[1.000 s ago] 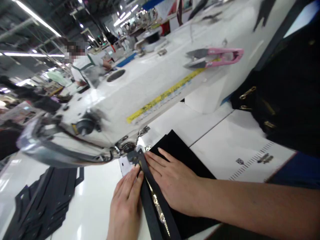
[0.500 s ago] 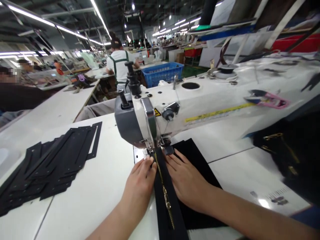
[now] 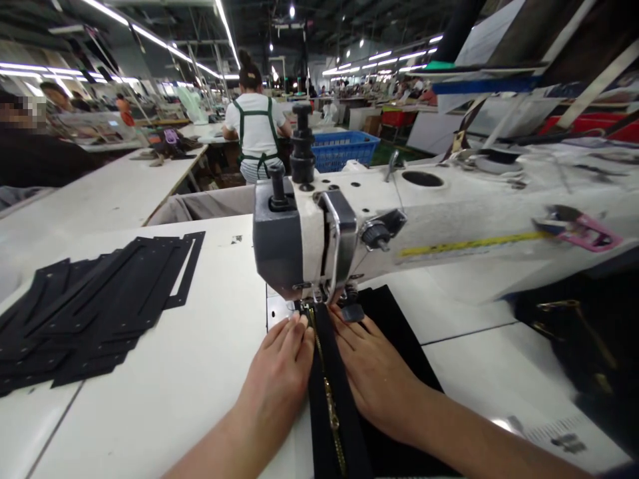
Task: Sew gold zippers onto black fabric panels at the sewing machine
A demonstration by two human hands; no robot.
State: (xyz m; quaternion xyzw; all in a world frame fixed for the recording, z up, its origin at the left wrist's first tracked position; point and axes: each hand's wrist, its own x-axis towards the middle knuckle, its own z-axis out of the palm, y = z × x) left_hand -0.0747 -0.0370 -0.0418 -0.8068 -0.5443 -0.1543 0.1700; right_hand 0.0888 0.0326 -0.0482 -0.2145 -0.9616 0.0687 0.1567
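Note:
A black strip with a gold-toothed zipper (image 3: 329,412) runs from the sewing machine's presser foot (image 3: 305,305) toward me, its metal pull lying on the lower part. My left hand (image 3: 277,369) is at the strip's left edge, fingers bent and held together close to the foot, gripping that edge. On the other side, my right hand (image 3: 379,372) lies flat with fingers stretched forward, pressing the strip and the black fabric (image 3: 394,319) beneath. Its fingertips are partly hidden behind a dark part of the sewing machine (image 3: 299,246). The needle cannot be made out.
Black cut pieces with slots (image 3: 100,306) lie piled on the left of the white table (image 3: 200,379). Pink-handled snips (image 3: 589,229) rest on the machine arm. Dark fabric with gold zippers (image 3: 589,332) is at right. A blue basket (image 3: 344,150) and a co-worker (image 3: 257,130) are beyond.
The camera view has shifted, so the machine head appears farther right and the cut pieces farther left. Both hands keep nearly the same place by the presser foot.

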